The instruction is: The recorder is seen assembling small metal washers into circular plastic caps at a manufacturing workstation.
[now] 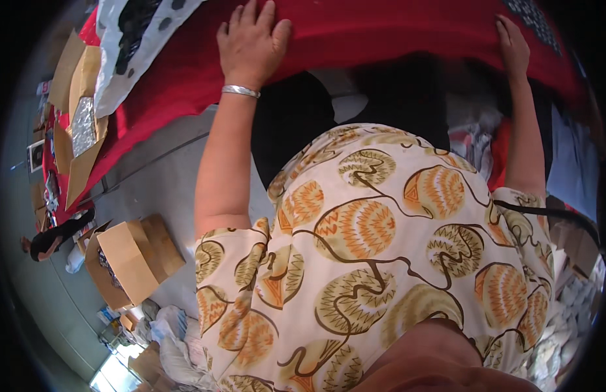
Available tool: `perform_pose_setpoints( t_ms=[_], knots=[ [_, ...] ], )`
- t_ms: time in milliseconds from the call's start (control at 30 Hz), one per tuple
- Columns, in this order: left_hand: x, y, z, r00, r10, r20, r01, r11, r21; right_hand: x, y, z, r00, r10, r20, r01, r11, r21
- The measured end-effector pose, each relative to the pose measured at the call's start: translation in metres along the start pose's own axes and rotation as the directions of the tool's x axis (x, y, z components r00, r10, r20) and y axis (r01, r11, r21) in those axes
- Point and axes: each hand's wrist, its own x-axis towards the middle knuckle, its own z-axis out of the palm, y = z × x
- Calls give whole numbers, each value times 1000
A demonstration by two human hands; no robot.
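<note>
A large red cloth [381,39] spreads along the top of the view, its near edge hanging in folds. My left hand [254,49] lies on the cloth with its fingers stretched out and slightly apart. A silver bracelet circles that wrist. Farther right, my right hand [514,49] rests at the cloth's edge, its fingers extended and seen from the side. Neither hand shows anything held. Left of my left hand lies a white sheet with black spots [136,55]. Beyond my right hand is a dark piece with a pale pattern [535,25], cut by the rim.
An open cardboard box [81,157] with clear plastic wrapping stands at the upper left. Another cardboard box [130,261] sits on the floor below it. A person in black [58,238] is at far left. Bagged goods [175,340] and a grey pile [558,336] lie behind me.
</note>
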Motion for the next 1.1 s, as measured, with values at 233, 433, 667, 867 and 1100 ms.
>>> perform_pose_setpoints(
  t_ms=[233,433,667,867,1100],
  knots=[
    [-7,-5,7,1000,-4,0,4,1000,-21,13,-45,-16,970,-151,-189,148,989,-28],
    [-12,-9,3,999,-23,30,23,1000,5,5,-39,-11,987,-75,-142,83,996,46],
    [2,-15,6,997,-33,70,36,998,-43,15,-18,-5,992,-52,-111,59,996,61],
    [-15,-58,34,998,58,-30,-57,997,55,2,-21,35,983,-181,-25,179,980,-90],
    [6,-34,-4,986,-51,161,119,886,-448,-9,-13,-18,994,47,97,-54,996,73]
  ],
)
